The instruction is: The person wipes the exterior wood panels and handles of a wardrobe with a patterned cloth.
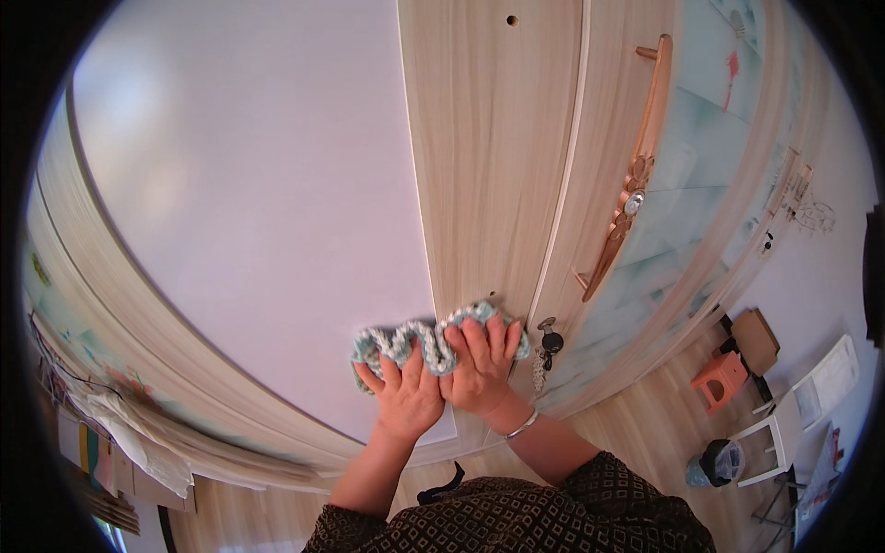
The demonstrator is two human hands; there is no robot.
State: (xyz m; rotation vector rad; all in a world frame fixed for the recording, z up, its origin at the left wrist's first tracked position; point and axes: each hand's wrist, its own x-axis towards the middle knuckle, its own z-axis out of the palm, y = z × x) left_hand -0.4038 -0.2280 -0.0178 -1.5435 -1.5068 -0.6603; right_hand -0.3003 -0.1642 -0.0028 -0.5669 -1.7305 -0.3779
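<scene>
A bunched blue-green and white cloth point(373, 340) is spread wavily under both hands against an upright wardrobe panel. My left hand point(409, 404) presses its left part onto the smooth pale panel point(276, 207), fingers pointing up. Beside it, thumbs close together, my right hand point(478, 370) holds the right part against the light wood-grain door frame point(494, 173), fingers spread. A bracelet point(522, 423) circles the right wrist. Just right of the cloth, a key with a black head point(552, 341) sits at a lock, with a beaded charm point(538, 370) hanging below.
A copper-coloured door handle point(643, 166) with a clear stone juts out at upper right. On the wood floor point(622, 428) stand an orange stool point(719, 380), a lined waste bin point(719, 464) and a white chair point(778, 428). White fabric point(131, 435) hangs at lower left.
</scene>
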